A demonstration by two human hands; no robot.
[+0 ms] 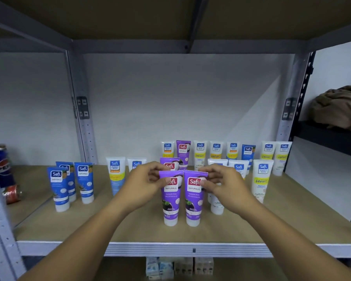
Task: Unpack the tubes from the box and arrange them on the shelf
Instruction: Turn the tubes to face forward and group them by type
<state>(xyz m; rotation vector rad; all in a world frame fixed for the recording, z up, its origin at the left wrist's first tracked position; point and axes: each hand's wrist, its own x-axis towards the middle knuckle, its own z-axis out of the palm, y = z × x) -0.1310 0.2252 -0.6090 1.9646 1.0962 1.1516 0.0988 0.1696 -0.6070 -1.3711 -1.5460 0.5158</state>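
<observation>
Plywood shelf against a white wall, tubes standing everywhere; left hand and right hand each pinch a purple tube top.

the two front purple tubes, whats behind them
Behind the front purple tubes stand another purple tube, then one more at the back. The hands cover anything else.
</observation>
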